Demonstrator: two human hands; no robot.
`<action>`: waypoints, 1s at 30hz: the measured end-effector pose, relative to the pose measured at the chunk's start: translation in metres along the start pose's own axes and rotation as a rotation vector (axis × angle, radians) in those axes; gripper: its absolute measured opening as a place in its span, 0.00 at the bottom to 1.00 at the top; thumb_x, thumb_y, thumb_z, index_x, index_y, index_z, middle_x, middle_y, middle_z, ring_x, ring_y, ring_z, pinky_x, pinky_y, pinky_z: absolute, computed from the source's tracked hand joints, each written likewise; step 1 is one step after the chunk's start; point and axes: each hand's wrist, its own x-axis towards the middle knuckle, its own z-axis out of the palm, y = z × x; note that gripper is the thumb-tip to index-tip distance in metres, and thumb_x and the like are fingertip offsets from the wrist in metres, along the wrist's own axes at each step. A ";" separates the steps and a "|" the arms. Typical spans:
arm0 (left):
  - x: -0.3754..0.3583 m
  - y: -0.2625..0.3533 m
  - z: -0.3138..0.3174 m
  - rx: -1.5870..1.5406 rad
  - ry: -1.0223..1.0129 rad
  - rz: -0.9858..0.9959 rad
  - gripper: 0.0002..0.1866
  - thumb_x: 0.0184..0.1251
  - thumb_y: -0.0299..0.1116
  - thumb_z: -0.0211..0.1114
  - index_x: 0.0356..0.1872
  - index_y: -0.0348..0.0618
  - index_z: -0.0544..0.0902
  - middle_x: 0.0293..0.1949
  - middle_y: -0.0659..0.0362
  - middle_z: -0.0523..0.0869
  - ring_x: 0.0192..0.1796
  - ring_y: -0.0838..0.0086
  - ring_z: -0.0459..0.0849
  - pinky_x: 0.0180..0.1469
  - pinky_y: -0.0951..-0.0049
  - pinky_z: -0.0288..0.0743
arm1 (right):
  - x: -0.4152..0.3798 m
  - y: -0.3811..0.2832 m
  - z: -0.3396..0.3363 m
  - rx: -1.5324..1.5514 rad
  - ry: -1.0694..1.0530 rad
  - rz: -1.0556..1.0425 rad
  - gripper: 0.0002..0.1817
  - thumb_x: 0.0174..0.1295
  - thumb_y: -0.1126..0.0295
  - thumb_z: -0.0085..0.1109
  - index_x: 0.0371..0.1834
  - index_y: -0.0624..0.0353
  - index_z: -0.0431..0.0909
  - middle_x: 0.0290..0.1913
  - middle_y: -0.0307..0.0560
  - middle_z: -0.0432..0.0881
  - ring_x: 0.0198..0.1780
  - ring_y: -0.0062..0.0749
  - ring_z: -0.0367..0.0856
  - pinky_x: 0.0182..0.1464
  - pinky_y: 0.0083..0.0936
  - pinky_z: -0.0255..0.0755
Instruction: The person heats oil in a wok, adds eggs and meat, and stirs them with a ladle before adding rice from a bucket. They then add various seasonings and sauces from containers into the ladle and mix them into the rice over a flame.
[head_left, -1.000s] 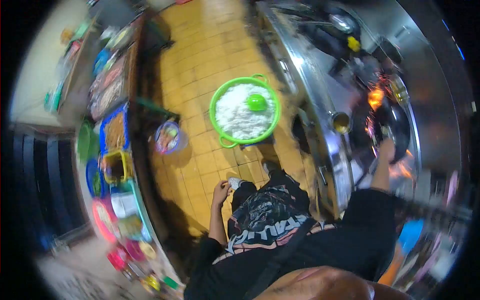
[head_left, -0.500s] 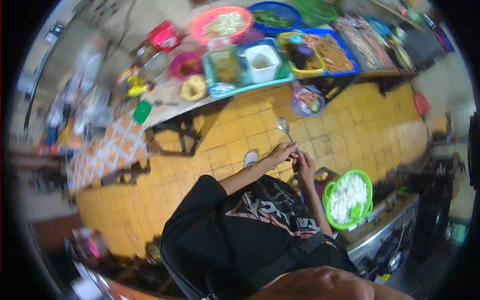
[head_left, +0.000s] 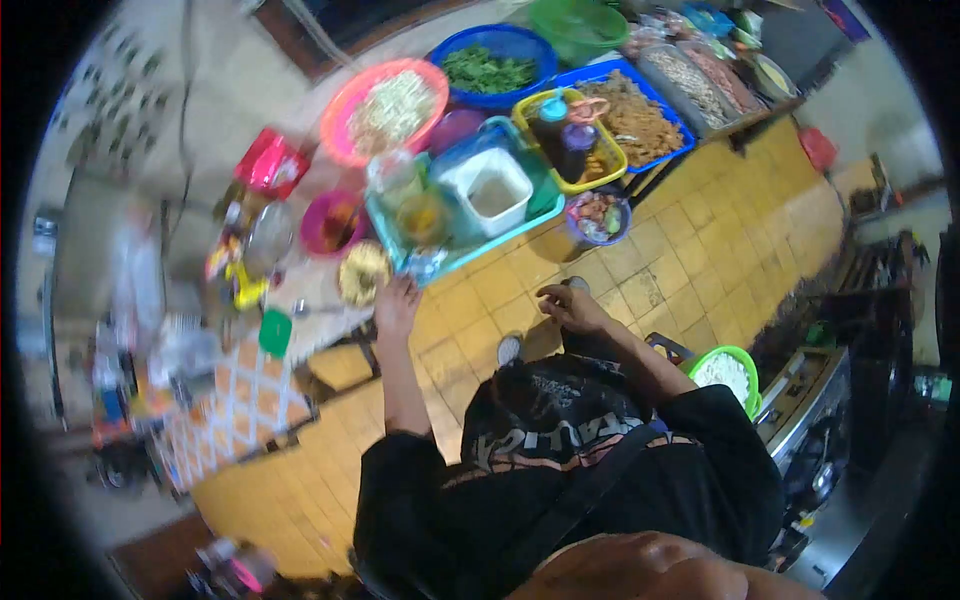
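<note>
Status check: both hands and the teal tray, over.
Left hand at teal tray corner, contact unclear. Right hand over floor, nothing visible in it. Pale round item beside left hand.

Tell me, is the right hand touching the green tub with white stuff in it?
Apart. The head view shows yellow floor between the right hand's fingers and the green tub.

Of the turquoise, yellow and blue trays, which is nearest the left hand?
The turquoise tray, holding the square white tub: the left hand is at its near corner. The yellow tray and blue tray lie farther right.
</note>
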 end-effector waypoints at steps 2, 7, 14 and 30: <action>-0.017 -0.002 0.005 -0.107 -0.071 -0.005 0.25 0.70 0.56 0.50 0.49 0.44 0.75 0.45 0.59 0.79 0.47 0.70 0.75 0.53 0.64 0.69 | -0.004 0.025 -0.049 -0.034 0.249 0.053 0.17 0.59 0.64 0.61 0.48 0.60 0.77 0.31 0.49 0.83 0.29 0.30 0.81 0.34 0.28 0.74; -0.038 -0.049 0.052 -0.121 0.306 0.296 0.26 0.63 0.59 0.57 0.42 0.43 0.76 0.35 0.61 0.75 0.39 0.69 0.73 0.48 0.63 0.68 | 0.029 0.117 -0.243 -0.131 0.866 0.216 0.08 0.52 0.70 0.61 0.36 0.59 0.81 0.23 0.45 0.79 0.26 0.26 0.77 0.32 0.27 0.71; 0.004 -0.170 0.030 -0.302 0.887 0.366 0.22 0.60 0.59 0.58 0.34 0.51 0.76 0.18 0.64 0.73 0.25 0.71 0.74 0.33 0.72 0.73 | 0.147 0.222 -0.554 -0.298 1.287 0.140 0.12 0.53 0.69 0.61 0.39 0.61 0.81 0.30 0.49 0.84 0.34 0.35 0.83 0.39 0.30 0.74; 0.132 -0.280 0.237 0.613 0.404 -0.472 0.19 0.67 0.38 0.55 0.55 0.41 0.72 0.44 0.49 0.83 0.40 0.62 0.84 0.40 0.65 0.78 | 0.308 0.421 -0.835 -0.636 0.688 0.620 0.19 0.58 0.54 0.55 0.44 0.56 0.80 0.42 0.57 0.83 0.44 0.49 0.82 0.47 0.40 0.74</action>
